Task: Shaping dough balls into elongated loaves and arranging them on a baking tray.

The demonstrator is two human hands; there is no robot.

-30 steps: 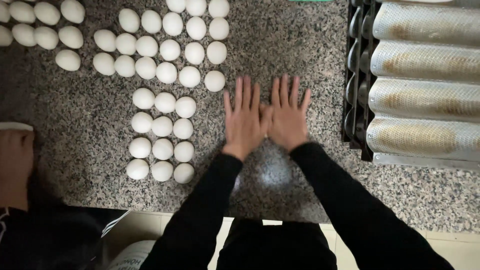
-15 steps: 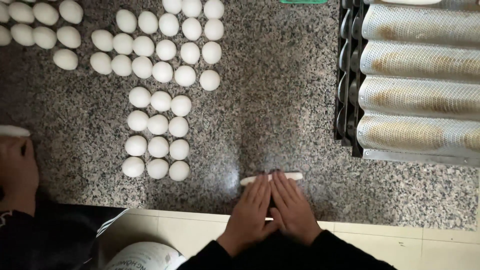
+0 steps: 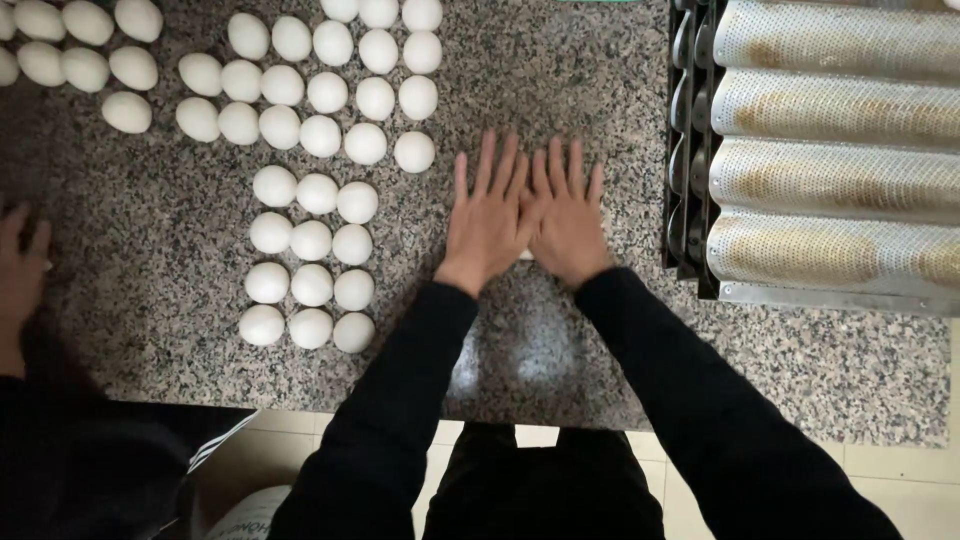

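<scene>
On the speckled granite counter (image 3: 560, 60), left hand (image 3: 488, 225) and right hand (image 3: 566, 218) lie flat side by side, fingers spread and straight, pressing a dough piece (image 3: 525, 254); only a pale sliver shows between the palms. White dough balls (image 3: 310, 255) sit in rows to the left. Perforated metal baguette trays (image 3: 830, 180) stand right of the hands. Another person's hand (image 3: 22, 270) rests at the far left edge.

white printed sack (image 3: 250, 510) | bottom left, below the counter edge | no screens or signs
</scene>
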